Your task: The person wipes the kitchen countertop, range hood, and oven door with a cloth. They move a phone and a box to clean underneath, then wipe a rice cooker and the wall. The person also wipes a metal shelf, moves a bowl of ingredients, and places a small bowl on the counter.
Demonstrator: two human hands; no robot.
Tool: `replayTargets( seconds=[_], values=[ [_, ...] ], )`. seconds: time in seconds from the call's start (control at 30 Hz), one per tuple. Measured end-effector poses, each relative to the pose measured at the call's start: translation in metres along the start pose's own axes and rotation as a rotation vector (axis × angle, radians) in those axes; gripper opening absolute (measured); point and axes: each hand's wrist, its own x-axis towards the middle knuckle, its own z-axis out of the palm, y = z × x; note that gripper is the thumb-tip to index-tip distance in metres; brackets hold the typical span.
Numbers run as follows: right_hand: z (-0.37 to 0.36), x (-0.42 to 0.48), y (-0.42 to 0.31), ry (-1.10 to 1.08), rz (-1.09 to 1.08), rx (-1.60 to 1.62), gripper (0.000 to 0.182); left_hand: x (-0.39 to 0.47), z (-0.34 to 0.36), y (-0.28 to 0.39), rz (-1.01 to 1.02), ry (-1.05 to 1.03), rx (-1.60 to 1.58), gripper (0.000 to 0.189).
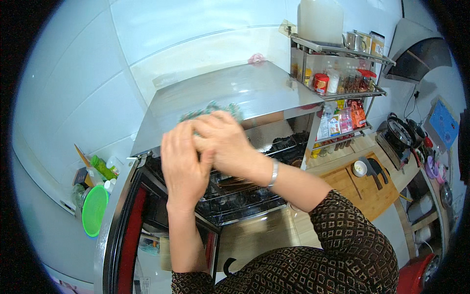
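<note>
A green and white cloth (211, 110) lies on the front part of a stainless steel cabinet top (235, 92). My right hand (229, 143) presses on the cloth, its fingers over the near edge of it. Right beside it, partly overlapping, is my left hand (187, 161), its fingers stretched upward by the cloth; whether it grips any of the cloth is hidden. Under both hands the cabinet stands with its door (123, 220) swung out to the left, and dark racks (249, 198) with black items show inside.
A wire shelf rack (349, 96) with jars and packets stands at the right of the cabinet. Farther right are a wooden cutting board (337, 183) with a small bowl and a knife, and a stove with a lidded pan (400, 130). A green basin (94, 211) is at the left.
</note>
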Motion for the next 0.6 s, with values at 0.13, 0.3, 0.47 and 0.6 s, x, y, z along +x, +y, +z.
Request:
replayTargets(
  seconds=[0.13,0.3,0.47,0.6],
  values=[
    [-0.055,-0.028,0.037,-0.121,0.122,-0.147,0.021,0.019,0.031,0.019,0.195,-0.065,-0.003,0.060],
    [-0.121,-0.067,0.071,-0.083,0.334,-0.357,0.034,0.040,0.059,0.043,0.136,-0.107,0.174,0.040],
    [-0.113,-0.122,0.077,0.185,0.580,-0.306,0.055,0.046,0.078,0.066,0.212,-0.046,0.131,0.021],
    [-0.081,-0.187,0.058,0.216,0.800,-0.275,0.057,0.045,0.075,0.065,0.206,-0.056,0.133,0.021]
  ],
)
